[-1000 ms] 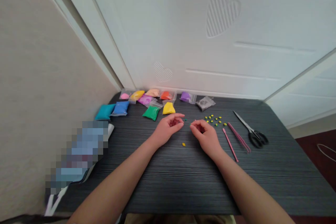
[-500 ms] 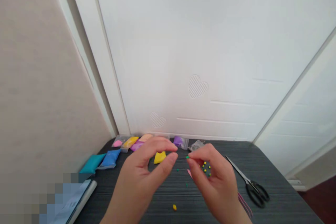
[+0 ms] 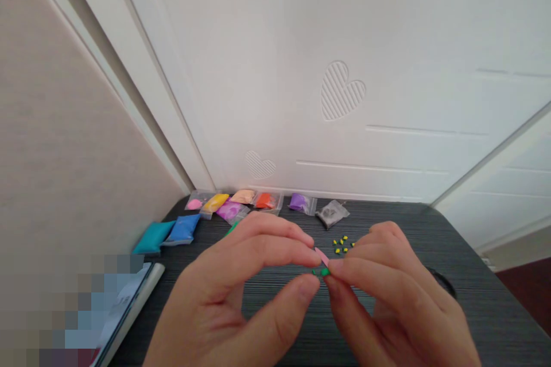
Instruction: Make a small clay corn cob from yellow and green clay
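Green blob [image 3: 325, 272] pinched in the right hand [image 3: 400, 292], left hand [image 3: 215, 298] parted; probably light and squishy, I'd grip its edge gently.

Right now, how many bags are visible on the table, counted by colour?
Teal bag: 1
Blue bag: 1
Pink bag: 1
Yellow bag: 1
Magenta bag: 1
Peach bag: 1
Orange bag: 1
Violet bag: 1
Grey bag: 1
Green bag, mostly hidden behind the left hand: 1
Total visible: 10
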Action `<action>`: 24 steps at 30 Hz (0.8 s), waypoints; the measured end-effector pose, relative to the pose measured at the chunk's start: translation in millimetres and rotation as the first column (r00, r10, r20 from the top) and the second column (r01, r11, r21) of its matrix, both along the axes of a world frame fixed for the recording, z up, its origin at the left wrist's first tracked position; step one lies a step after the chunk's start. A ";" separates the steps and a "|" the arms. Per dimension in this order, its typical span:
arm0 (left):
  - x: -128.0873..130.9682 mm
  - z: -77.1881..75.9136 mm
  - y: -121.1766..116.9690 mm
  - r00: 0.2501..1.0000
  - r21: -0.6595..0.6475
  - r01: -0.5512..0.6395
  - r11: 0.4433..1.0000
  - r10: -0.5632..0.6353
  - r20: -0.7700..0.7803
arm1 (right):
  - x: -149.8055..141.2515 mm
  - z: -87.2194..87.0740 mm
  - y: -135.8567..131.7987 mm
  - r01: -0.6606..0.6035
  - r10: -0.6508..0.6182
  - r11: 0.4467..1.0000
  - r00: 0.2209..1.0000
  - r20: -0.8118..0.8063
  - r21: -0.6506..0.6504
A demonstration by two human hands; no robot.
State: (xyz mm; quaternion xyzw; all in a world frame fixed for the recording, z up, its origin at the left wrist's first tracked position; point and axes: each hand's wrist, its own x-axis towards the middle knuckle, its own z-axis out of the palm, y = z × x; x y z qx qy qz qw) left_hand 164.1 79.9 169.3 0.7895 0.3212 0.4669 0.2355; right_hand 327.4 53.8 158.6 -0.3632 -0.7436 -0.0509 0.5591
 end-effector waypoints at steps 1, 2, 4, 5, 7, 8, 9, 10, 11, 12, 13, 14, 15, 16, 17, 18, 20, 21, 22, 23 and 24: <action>0.7 -1.0 -0.8 1.000 0.007 -0.011 1.000 0.011 0.013 | -0.1 -0.4 0.0 0.001 -0.001 1.000 1.000 -0.021 -0.007; 1.7 -2.0 -1.7 0.999 0.013 -0.026 1.000 0.025 0.028 | -0.1 -0.7 -0.1 0.001 -0.001 1.000 0.999 -0.039 -0.014; 4.2 -3.8 -3.4 0.996 0.030 -0.062 0.998 0.060 0.061 | 0.1 -1.0 -0.6 0.001 -0.004 0.999 0.998 -0.059 -0.043; 5.8 -4.4 -4.0 0.995 0.037 -0.078 0.996 0.076 0.072 | 0.3 -1.0 -0.9 0.000 -0.005 0.998 0.998 -0.064 -0.065; 8.6 -4.6 -4.4 0.994 0.044 -0.093 0.995 0.090 0.067 | 0.9 -1.1 -1.3 -0.005 -0.002 0.996 0.997 -0.073 -0.094; 9.8 -4.1 -4.2 0.995 0.044 -0.087 0.995 0.085 0.051 | 1.1 -1.2 -1.4 -0.007 -0.001 0.995 0.997 -0.084 -0.096; 10.6 -3.4 -3.8 0.996 0.045 -0.079 0.996 0.077 0.036 | 1.1 -1.3 -1.3 -0.007 -0.002 0.995 0.996 -0.094 -0.097; 11.1 -2.5 -3.3 0.997 0.043 -0.071 0.997 0.070 0.023 | 1.0 -1.4 -1.1 -0.007 -0.003 0.995 0.994 -0.105 -0.098; 11.2 -1.6 -2.6 0.998 0.039 -0.064 0.997 0.064 0.012 | 0.8 -1.6 -0.8 -0.006 -0.005 0.995 0.993 -0.116 -0.099; 11.2 -0.8 -2.0 0.998 0.034 -0.059 0.998 0.059 0.005 | 0.5 -1.7 -0.6 -0.006 -0.007 0.995 0.992 -0.127 -0.102; 10.9 -0.2 -1.5 0.999 0.028 -0.055 0.998 0.055 0.001 | 0.1 -1.8 -0.3 -0.008 -0.006 0.995 0.990 -0.138 -0.101; 10.6 0.2 -1.0 0.999 0.022 -0.050 0.999 0.050 0.002 | -0.2 -2.0 -0.2 -0.011 -0.004 0.995 0.989 -0.147 -0.100; 10.1 0.3 -0.7 0.999 0.019 -0.043 0.999 0.043 0.010 | -0.4 -2.2 -0.1 -0.012 -0.003 0.995 0.988 -0.157 -0.098; 9.7 0.0 -0.5 0.999 0.017 -0.036 0.999 0.036 0.020 | -0.6 -2.6 -0.1 -0.013 -0.002 0.995 0.986 -0.165 -0.096; 9.4 -0.6 -0.6 0.999 0.016 -0.031 0.999 0.030 0.033 | -0.8 -3.1 -0.1 -0.015 -0.002 0.995 0.985 -0.171 -0.096; 9.4 -1.4 -1.0 0.998 0.015 -0.028 0.999 0.027 0.047 | -1.0 -3.7 -0.2 -0.017 0.000 0.995 0.984 -0.177 -0.097; 10.5 -3.6 -2.6 0.997 0.006 -0.029 1.000 0.029 0.074 | -1.2 -5.4 -0.5 -0.019 0.001 0.996 0.982 -0.190 -0.091; 11.9 -4.7 -3.9 0.995 -0.007 -0.037 0.999 0.037 0.091 | -1.3 -6.3 -0.6 -0.021 0.005 0.996 0.981 -0.194 -0.082; 13.8 -5.9 -5.5 0.992 -0.026 -0.049 0.998 0.052 0.114 | -1.2 -7.2 -0.7 -0.022 0.007 0.997 0.980 -0.198 -0.070; 16.2 -6.8 -7.2 0.988 -0.049 -0.060 0.997 0.066 0.137 | -1.0 -8.0 -0.7 -0.022 0.010 0.998 0.979 -0.202 -0.056; 19.0 -7.6 -9.0 0.984 -0.073 -0.069 0.995 0.080 0.160 | -0.8 -8.5 -0.6 -0.021 0.011 0.999 0.979 -0.205 -0.046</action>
